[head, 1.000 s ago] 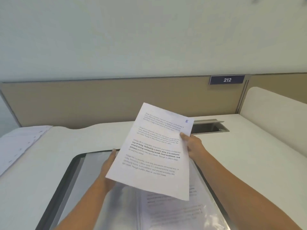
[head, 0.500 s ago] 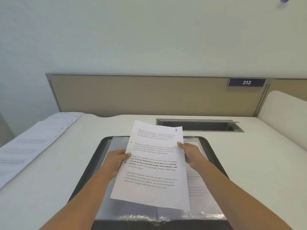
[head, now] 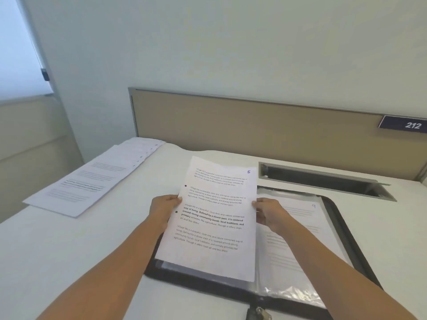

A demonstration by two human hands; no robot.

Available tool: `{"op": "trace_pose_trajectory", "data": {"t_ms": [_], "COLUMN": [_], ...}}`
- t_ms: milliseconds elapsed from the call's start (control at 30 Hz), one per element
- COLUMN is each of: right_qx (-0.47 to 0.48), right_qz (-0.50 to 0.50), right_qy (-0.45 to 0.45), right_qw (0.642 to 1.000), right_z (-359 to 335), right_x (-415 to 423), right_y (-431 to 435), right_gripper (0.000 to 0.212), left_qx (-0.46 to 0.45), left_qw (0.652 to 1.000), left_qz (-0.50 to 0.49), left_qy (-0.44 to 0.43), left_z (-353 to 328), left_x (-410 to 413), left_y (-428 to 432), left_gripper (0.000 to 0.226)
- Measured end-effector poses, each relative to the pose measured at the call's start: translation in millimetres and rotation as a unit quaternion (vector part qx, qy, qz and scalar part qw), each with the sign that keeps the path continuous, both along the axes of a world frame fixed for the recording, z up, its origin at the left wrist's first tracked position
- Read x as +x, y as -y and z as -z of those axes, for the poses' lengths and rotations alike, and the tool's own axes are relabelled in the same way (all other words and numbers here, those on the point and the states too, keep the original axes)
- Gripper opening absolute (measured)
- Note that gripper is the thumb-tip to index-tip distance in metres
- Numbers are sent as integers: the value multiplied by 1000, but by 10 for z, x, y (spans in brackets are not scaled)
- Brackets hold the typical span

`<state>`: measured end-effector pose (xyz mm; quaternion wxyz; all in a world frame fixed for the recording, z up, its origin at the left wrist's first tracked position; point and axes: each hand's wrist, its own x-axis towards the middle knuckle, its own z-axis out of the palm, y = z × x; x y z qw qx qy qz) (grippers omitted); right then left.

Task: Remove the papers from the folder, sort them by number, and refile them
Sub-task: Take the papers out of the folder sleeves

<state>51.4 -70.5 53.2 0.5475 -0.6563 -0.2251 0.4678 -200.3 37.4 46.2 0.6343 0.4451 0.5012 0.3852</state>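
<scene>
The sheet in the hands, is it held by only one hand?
No, the left hand and the right hand each pinch a side edge of the sheet above the folder.

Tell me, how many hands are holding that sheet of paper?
2. The left hand grips the sheet at its left edge; the right hand grips its right edge, over the open folder. No other hand shows.

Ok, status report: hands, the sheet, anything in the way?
Left hand and right hand both pinching sheet. Sheet above open folder. Nothing blocking the way to paper stack.
</scene>
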Motion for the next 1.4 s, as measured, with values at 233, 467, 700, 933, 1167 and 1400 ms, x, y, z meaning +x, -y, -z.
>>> {"op": "trace_pose_trajectory", "data": {"t_ms": [233, 467, 700, 933, 1167, 1400], "right_qx": [12, 3, -13, -34, -49, -75], "right_qz": [-31, -35, -53, -21, -8, 2], "right_qy": [-4, -17, -28, 0, 46, 95], "right_qw": [999, 999, 998, 999, 998, 993], "right_z": [-44, 65, 252, 344, 354, 414], "right_x": [-683, -1670, -2560, -3187, -3479, -3547], "right_y": [-596, -1414, -2196, -2683, -3028, -3169], "right_gripper": [9, 13, 10, 19, 20, 23], "left_qx": [32, 39, 44, 55, 76, 91], "left_qw": [998, 989, 975, 955, 931, 921], "left_qz": [-26, -64, -64, -55, -56, -57], "left_qy": [-53, -124, -210, -286, -353, -374], "left_z": [19, 42, 145, 260, 351, 456], "left_x": [-821, -1833, -2767, -3271, -3447, -3471], "left_y": [-580, -1407, -2241, -2850, -3218, -3338], "left_gripper": [10, 8, 11, 7, 4, 5]}}
